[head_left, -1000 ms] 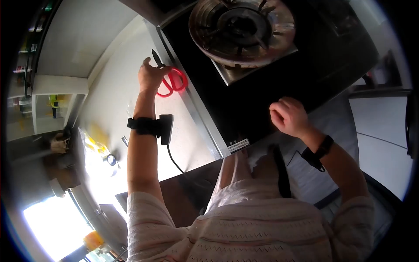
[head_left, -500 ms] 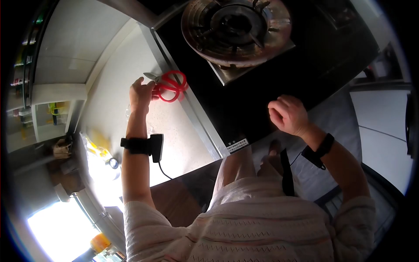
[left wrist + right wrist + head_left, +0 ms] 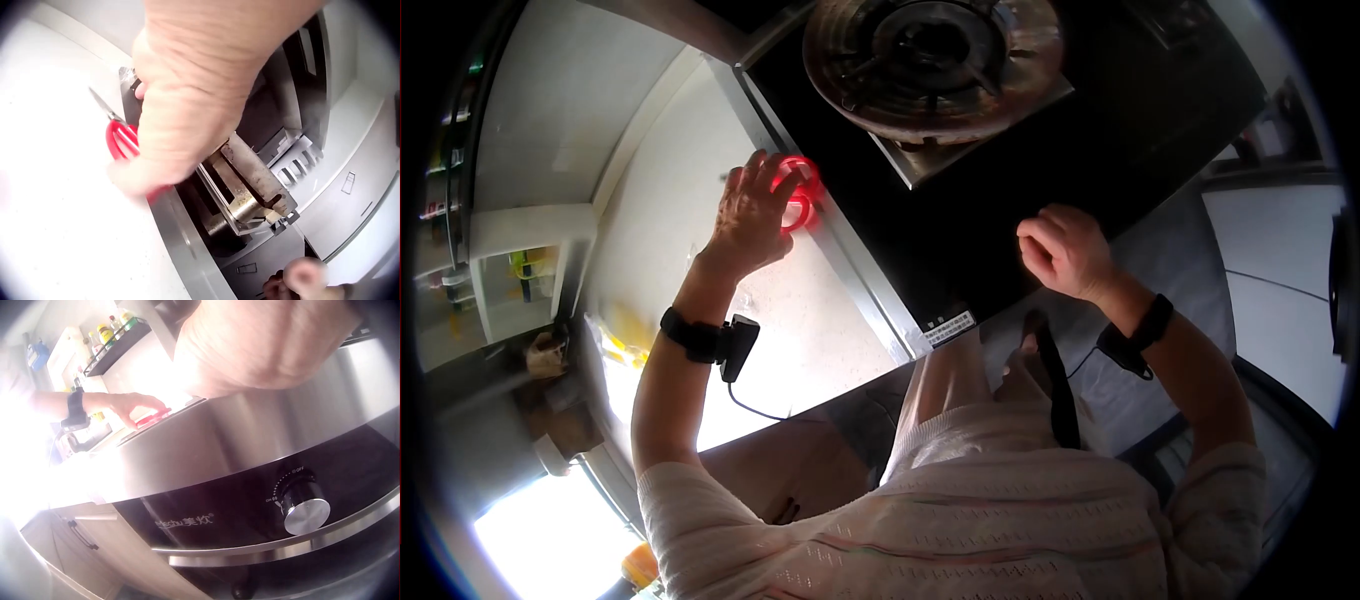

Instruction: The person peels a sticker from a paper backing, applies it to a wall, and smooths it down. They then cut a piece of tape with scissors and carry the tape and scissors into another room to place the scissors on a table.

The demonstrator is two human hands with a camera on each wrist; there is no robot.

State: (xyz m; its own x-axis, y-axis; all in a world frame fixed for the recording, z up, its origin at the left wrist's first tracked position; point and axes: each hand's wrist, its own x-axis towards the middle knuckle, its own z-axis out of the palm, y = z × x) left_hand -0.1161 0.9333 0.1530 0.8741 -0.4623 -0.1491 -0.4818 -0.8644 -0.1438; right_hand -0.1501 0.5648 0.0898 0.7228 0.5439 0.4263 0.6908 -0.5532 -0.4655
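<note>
My left hand reaches over red-handled scissors beside the stove's metal edge, its back turned up. The fingers lie bent over the handle loops, with the thumb spread apart from them. In the left wrist view the scissors lie on the white counter, blades pointing away, and the hand covers part of the handles. The right wrist view shows a wide arch between thumb and fingers above the scissors. My right hand is curled into a loose fist at the stove's front edge and holds nothing.
A black cooktop with a large round burner stands right of the pale counter. A control knob is on the stove's front. Several bottles stand on a wall rack. Cables hang from both wrist cameras.
The scissors have turned from blades pointing away to blades pointing left. My left hand has rolled over, from beside the handles to above them, fingers spreading. The right hand stays put.
</note>
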